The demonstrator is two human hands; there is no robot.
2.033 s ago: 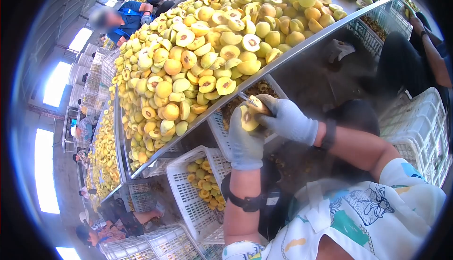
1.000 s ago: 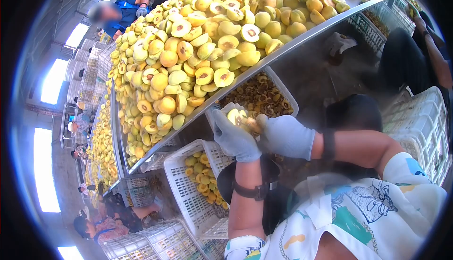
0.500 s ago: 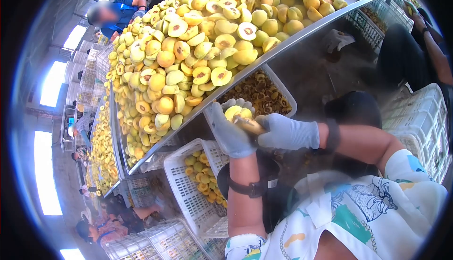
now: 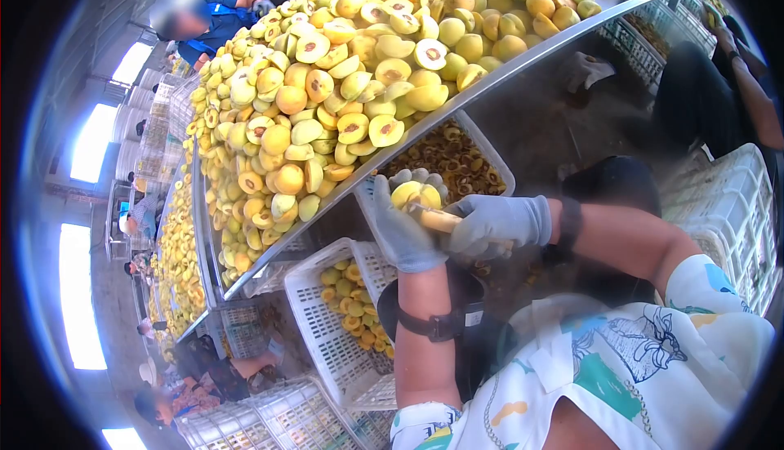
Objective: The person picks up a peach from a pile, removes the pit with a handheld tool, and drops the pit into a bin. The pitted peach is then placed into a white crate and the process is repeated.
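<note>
My left hand (image 4: 402, 231), in a grey glove, cups a yellow peach half (image 4: 416, 193) just beyond the steel table's edge. My right hand (image 4: 505, 223), gloved too, is wrapped round a wooden-handled tool (image 4: 439, 220) whose near end meets the fruit. The tool's working tip is hidden against the peach. Beneath my hands stands a crate (image 4: 505, 174) of brown pits and scraps (image 4: 445, 160). Left of my left forearm, a white perforated crate (image 4: 322, 360) holds yellow peach halves (image 4: 349, 303).
A large heap of halved peaches (image 4: 327, 99) covers the table, bounded by a metal rim (image 4: 523, 62). White crates (image 4: 727, 213) are stacked at my right. A co-worker's arm (image 4: 755, 91) shows at far right; another person in blue (image 4: 216, 21) is across the table.
My right hand has rolled slightly, and the tool's handle shows more below its fingers. The peach half remains in my left hand. The person in blue has shifted an arm.
</note>
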